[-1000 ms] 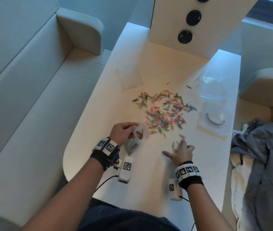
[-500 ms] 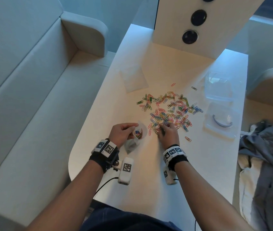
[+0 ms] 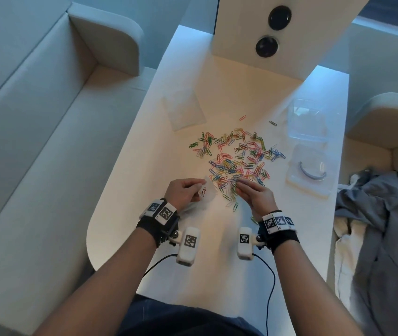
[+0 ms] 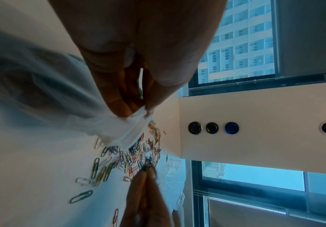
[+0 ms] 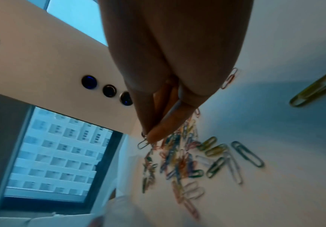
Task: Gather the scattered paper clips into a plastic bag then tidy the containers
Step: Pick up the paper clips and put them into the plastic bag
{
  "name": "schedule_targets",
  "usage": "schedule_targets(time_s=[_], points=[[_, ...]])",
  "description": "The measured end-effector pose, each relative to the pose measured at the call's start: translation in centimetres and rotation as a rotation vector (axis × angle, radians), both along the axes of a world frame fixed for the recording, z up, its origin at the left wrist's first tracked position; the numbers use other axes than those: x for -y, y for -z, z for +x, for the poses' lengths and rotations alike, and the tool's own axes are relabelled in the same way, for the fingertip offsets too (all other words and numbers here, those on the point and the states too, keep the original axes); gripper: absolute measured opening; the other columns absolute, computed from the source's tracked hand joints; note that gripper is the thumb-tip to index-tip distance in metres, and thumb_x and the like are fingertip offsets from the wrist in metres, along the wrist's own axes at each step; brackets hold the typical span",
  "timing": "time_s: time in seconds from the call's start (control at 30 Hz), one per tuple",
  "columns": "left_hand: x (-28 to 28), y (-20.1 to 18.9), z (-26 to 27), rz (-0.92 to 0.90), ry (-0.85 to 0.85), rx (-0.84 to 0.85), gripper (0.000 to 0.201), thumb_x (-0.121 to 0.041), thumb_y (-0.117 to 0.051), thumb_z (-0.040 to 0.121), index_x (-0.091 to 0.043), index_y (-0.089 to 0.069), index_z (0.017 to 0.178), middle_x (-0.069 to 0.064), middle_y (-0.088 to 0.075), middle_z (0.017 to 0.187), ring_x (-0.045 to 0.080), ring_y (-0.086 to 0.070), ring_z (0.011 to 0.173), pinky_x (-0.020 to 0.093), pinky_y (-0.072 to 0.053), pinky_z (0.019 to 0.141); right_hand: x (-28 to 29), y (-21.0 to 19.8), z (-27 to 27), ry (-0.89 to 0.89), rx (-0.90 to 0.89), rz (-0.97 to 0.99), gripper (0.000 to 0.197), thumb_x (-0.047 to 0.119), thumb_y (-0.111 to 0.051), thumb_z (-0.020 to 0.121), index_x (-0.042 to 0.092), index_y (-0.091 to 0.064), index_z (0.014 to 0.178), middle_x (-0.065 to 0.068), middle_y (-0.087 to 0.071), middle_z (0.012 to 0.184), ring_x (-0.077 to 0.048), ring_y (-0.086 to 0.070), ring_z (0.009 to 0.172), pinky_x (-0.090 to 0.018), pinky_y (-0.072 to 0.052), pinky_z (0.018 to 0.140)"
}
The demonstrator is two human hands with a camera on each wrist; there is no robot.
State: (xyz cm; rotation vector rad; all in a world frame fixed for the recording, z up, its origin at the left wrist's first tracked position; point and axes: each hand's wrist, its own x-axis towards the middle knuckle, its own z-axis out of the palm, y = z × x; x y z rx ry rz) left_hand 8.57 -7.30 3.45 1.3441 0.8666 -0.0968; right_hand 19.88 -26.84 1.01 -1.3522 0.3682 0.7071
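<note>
On the white table there's one big pile of colourful wire paper clips, too many to count, with the left hand pinching one small clear plastic bag beside it, the right hand pinching clips at the near edge, and two clear plastic containers right of the pile.

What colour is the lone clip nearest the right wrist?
Green clip, clearest in the head view.

We saw paper clips of green, red, blue, yellow and pink on the white table. The plastic bag was transparent. The wrist bands had black-and-white square patterns. The cloth was grey.
</note>
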Motion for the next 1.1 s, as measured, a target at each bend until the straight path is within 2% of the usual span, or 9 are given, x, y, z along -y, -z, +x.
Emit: schedule_targets(time_s=[0.17,0.27,0.43,0.57,0.73,0.83,0.9,1.0,1.1], points=[[1.2,0.1,1.4,0.008,0.037,0.005,0.019,-0.006,-0.061,0.092,-0.005,-0.073,0.106,0.006,-0.067,0.077,0.004,-0.058,0.051,0.018,-0.054,0.059,-1.6,-2.6,-0.9,-0.164,-0.016,0.178,0.022,-0.009,-0.06,0.086,-0.011,-0.065,0.107,-0.016,-0.072,0.099,-0.021,-0.071,0.091,-0.023,-0.058,0.078],[1.6,0.0,2.0,0.021,0.068,0.019,0.019,-0.007,-0.061,0.092,-0.006,-0.073,0.106,0.007,-0.069,0.079,0.007,-0.06,0.055,0.022,-0.055,0.064,-2.8,-2.6,-1.5,-0.366,0.132,-0.028,0.023,-0.005,-0.069,0.082,-0.01,-0.069,0.104,-0.022,-0.072,0.098,-0.025,-0.071,0.087,-0.03,-0.059,0.081],[2.1,0.0,2.2,0.041,0.064,0.034,0.019,-0.008,-0.062,0.091,-0.007,-0.073,0.107,0.001,-0.068,0.07,0.009,-0.062,0.059,0.025,-0.056,0.069,-4.5,-2.8,-1.1,-0.688,0.581,-0.596,0.018,0.01,-0.065,0.087,0.012,-0.075,0.102,-0.002,-0.074,0.088,-0.009,-0.065,0.074,-0.025,-0.053,0.072],[1.6,0.0,2.4,0.041,0.066,0.042,0.017,-0.008,-0.063,0.091,-0.01,-0.075,0.102,0.002,-0.067,0.068,0.011,-0.06,0.059,0.027,-0.057,0.071,-5.2,-3.3,-0.9,-0.794,0.673,-0.69,0.015,0.006,-0.064,0.084,0.01,-0.078,0.088,-0.004,-0.074,0.079,-0.01,-0.061,0.064,-0.022,-0.05,0.065],[1.3,-0.1,2.3,0.041,0.124,0.059,0.017,-0.008,-0.062,0.092,-0.013,-0.075,0.102,0.003,-0.071,0.078,0.009,-0.062,0.06,0.025,-0.057,0.071,-5.7,-5.3,1.7,-1.219,0.593,-0.668,0.015,0.01,-0.065,0.085,0.016,-0.078,0.087,0.006,-0.072,0.076,-0.002,-0.063,0.064,-0.014,-0.048,0.067],[0.8,0.3,1.9,0.066,0.119,0.056,0.019,-0.013,-0.062,0.092,-0.026,-0.076,0.094,-0.002,-0.072,0.072,0.011,-0.062,0.059,0.03,-0.058,0.073,-5.4,-5.7,5.2,-1.086,0.27,-0.398,0.018,0.0,-0.061,0.087,0.007,-0.077,0.09,-0.006,-0.075,0.086,-0.011,-0.071,0.076,-0.02,-0.057,0.072],[0.2,0.4,1.7,0.038,0.096,0.048,0.019,-0.014,-0.063,0.092,-0.027,-0.077,0.092,-0.005,-0.072,0.072,0.015,-0.062,0.063,0.034,-0.056,0.077,-5.1,-4.7,8.6,-0.918,0.27,-0.413,0.016,0.002,-0.06,0.089,0.008,-0.074,0.094,-0.008,-0.074,0.099,-0.019,-0.071,0.086,-0.025,-0.058,0.074],[-0.8,0.2,1.7,0.011,0.06,0.041,0.018,-0.01,-0.062,0.092,-0.02,-0.076,0.095,-0.003,-0.074,0.082,0.016,-0.061,0.066,0.038,-0.055,0.081,-4.3,-1.8,14.2,-0.806,0.583,-0.881,0.029,0.016,-0.061,0.089,0.021,-0.066,0.118,-0.005,-0.063,0.127,-0.021,-0.064,0.106,-0.029,-0.055,0.084],[-1.6,0.2,1.8,0.017,0.05,0.042,0.019,-0.01,-0.062,0.091,-0.023,-0.076,0.092,-0.004,-0.074,0.082,0.011,-0.06,0.061,0.04,-0.054,0.083,-2.7,1.1,16.7,-0.863,0.562,-1.288,0.067,0.046,-0.066,0.085,0.022,-0.041,0.142,-0.013,-0.035,0.149,-0.04,-0.041,0.13,-0.05,-0.041,0.105]])
